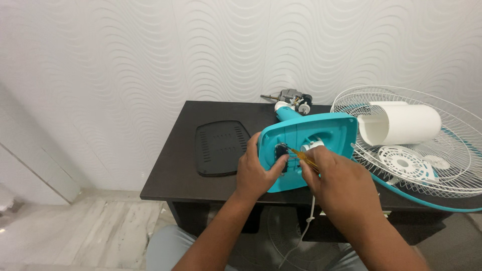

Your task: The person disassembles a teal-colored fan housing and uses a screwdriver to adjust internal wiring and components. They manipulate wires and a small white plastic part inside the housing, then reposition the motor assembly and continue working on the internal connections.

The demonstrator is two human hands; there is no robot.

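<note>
A turquoise fan base [321, 131] stands tilted on its edge on a dark table [175, 170], its open underside facing me. My left hand [256, 168] grips the base's left edge, thumb on a small black part inside. My right hand [336, 178] holds a yellow-handled screwdriver [303, 155], its tip pointing at that black part. A white cord [306, 228] hangs down from the base past the table's front edge.
A black oval cover plate [221, 146] lies flat to the left. The fan motor [293, 100] sits at the back by the wall. White wire fan grilles [452, 145], a white motor housing [401, 123] and a white hub piece [404, 161] lie on the right.
</note>
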